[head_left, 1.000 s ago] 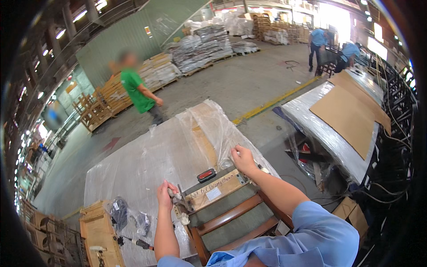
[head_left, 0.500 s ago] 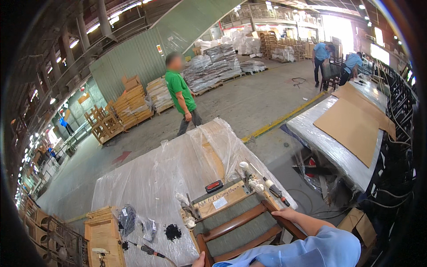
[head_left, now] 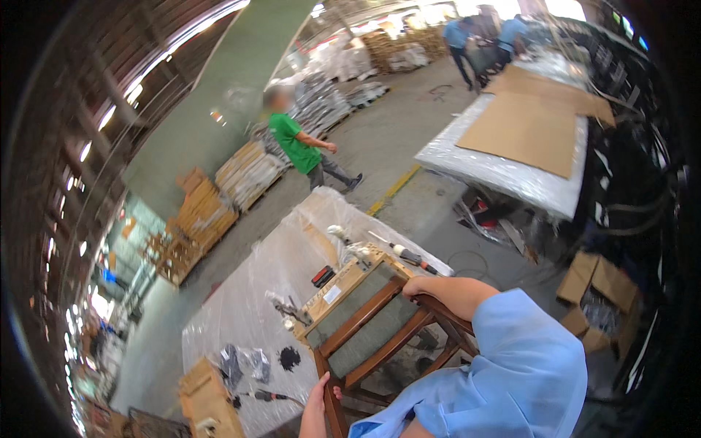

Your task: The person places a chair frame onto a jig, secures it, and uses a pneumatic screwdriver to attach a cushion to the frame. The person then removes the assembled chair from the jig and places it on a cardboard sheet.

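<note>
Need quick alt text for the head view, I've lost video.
Both hands grip a brown wooden chair frame lying on a plastic-covered table: left hand on a lower rail, right hand on the upper edge. A person in green walks beyond.

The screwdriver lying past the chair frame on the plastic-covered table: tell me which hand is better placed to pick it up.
Right, probably. The right hand grips the chair frame at its far corner, close to the screwdriver. The left hand holds the frame's near end, well away from it.
</note>
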`<state>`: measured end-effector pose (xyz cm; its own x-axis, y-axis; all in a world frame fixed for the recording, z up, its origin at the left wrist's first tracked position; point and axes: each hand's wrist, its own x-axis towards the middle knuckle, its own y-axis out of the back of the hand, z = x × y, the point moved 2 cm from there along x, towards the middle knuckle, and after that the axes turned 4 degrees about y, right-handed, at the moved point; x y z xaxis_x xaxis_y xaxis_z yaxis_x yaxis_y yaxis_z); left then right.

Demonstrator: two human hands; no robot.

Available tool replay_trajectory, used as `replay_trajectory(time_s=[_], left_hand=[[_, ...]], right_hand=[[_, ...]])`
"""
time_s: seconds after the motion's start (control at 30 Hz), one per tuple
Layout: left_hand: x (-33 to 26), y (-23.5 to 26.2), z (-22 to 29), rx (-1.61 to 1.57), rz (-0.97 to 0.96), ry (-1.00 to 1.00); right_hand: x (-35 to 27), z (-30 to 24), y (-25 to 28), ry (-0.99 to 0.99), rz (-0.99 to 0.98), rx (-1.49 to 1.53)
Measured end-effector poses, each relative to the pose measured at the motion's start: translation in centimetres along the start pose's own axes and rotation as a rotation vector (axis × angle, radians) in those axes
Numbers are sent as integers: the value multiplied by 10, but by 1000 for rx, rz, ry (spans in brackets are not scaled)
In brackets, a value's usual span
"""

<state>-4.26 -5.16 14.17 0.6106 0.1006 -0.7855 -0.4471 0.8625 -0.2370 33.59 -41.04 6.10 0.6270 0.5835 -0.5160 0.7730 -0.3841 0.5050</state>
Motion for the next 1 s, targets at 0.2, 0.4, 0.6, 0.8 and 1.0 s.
replay_trajectory(time_s=[0.2,0.4,0.6,0.8,1.0], left_hand=[[-89,-14,-77,-30,58,110],[-146,-29,-187,135,215,-97],[-193,-67,-230,265,30,26],[-165,-88,-250,415,-165,154],[-155,-192,-203,675,-507,16]], right_hand=[[-140,-7,-55,-134,92,125],[-344,9,-104,-341,177,315],[-469,107,-193,-639,359,490],[-583,146,-280,-794,751,656],[-712,120,-290,-617,1298,798]])
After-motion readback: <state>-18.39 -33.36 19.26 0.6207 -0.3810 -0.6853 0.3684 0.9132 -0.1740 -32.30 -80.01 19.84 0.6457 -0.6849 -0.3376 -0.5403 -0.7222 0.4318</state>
